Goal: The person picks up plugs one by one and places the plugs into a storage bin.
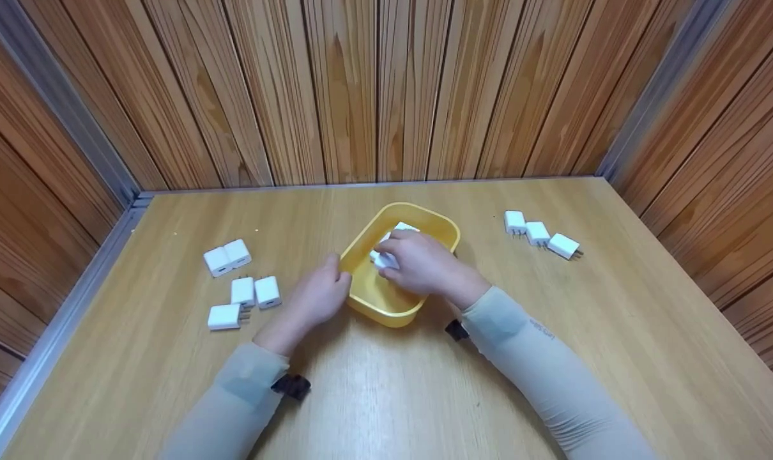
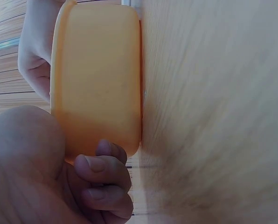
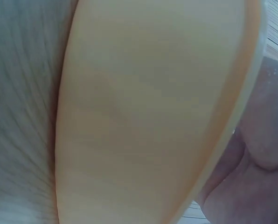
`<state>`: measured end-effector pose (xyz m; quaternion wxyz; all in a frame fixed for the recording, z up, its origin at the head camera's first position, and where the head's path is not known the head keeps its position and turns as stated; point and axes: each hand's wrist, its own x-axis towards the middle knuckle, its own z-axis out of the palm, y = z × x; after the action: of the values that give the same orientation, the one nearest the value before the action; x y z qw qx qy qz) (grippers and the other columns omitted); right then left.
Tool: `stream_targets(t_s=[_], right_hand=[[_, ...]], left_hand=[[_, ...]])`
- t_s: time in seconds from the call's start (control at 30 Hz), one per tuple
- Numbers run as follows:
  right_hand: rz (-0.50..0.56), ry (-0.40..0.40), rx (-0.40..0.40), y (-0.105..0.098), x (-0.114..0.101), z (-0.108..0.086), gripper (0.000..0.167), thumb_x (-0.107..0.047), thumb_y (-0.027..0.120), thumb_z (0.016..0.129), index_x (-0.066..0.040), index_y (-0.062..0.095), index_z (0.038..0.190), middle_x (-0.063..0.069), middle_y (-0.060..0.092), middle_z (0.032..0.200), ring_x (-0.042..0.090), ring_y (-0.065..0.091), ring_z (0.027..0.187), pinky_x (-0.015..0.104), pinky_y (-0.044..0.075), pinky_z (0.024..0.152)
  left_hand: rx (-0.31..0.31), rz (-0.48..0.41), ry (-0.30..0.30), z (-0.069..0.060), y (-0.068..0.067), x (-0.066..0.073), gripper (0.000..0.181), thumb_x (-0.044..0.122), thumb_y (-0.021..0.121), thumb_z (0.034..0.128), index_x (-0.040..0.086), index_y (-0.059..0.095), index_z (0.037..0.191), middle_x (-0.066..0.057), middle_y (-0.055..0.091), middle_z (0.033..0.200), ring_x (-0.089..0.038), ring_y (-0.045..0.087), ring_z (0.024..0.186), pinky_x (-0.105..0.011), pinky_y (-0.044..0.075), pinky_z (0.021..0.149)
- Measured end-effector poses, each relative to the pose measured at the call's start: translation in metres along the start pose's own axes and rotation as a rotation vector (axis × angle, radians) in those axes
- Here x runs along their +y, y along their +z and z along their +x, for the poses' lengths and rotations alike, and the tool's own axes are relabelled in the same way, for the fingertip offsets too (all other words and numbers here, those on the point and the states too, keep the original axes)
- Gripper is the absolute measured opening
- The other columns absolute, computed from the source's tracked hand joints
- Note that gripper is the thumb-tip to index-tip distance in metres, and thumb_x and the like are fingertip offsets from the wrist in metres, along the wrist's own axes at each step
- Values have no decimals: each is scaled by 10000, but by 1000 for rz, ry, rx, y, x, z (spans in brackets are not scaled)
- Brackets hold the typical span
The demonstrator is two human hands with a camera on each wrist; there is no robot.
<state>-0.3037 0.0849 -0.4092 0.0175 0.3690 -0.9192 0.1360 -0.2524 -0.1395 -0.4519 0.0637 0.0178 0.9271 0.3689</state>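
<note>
A yellow plastic container (image 1: 393,317) stands at the middle of the table, with white charger plugs inside it. At its left side my left hand (image 1: 319,292) grips the rim, thumb on top; in the left wrist view its fingers (image 2: 108,169) are curled beside the container wall. My right hand (image 1: 425,263) reaches over the right rim into the container and pinches a white charger plug (image 1: 385,261). Another white plug (image 1: 404,227) shows just beyond the fingers. In the right wrist view the container wall (image 3: 143,112) hides the plugs and the fingertips.
Several white charger plugs (image 1: 242,291) lie on the table (image 1: 374,396) to the left. At the back right, three more plugs (image 1: 537,233) form a slanting row. Wood-patterned panels (image 1: 348,96) close off the back and both sides.
</note>
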Motion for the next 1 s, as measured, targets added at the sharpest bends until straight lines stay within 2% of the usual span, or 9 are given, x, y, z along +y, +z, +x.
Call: stream_targets(t_s=[0.13,0.23,0.5,0.67,0.9,1.0], right_hand=[[-7,9,-37,5,-1,1,414,-258,788,1039,-39,757,1390,148,735,1288,318,697,1162,497,549,1069],[-7,17,-65,9,-2,2,409,-260,783,1045,-52,758,1396,142,734,1287,312,701,1163,490,548,1075],[8,58,-126,16,-6,3,445,-268,787,1053,-68,730,1446,136,716,1388,307,669,1305,482,488,1178],[-11,34,-130,20,-7,3,415,-257,794,1043,-65,753,1408,127,733,1318,301,694,1222,486,521,1137],[-32,-32,-99,24,-5,4,363,-244,820,1009,-44,787,1310,113,734,1180,300,698,1065,507,559,1016],[-27,-18,-111,23,-6,4,366,-235,817,1012,-50,780,1326,107,725,1189,287,691,1054,500,566,1007]], left_hand=[[0,7,7,1,0,0,600,302,421,1154,-6,374,1667,-268,580,1551,-379,626,1314,-603,456,1183],[-6,13,2,1,0,0,584,311,422,1156,5,394,1653,-253,605,1512,-366,640,1262,-595,477,1158],[-18,28,3,2,0,1,627,343,415,1159,27,351,1697,-233,558,1594,-344,618,1322,-600,455,1186],[-24,29,-20,2,0,0,638,354,419,1162,39,337,1710,-218,541,1619,-333,608,1339,-599,445,1197],[-6,8,-28,1,1,0,581,332,440,1156,35,415,1655,-195,619,1472,-322,633,1195,-549,518,1092],[-15,2,-41,1,1,0,618,342,433,1157,43,369,1695,-203,568,1583,-318,623,1267,-575,485,1158]])
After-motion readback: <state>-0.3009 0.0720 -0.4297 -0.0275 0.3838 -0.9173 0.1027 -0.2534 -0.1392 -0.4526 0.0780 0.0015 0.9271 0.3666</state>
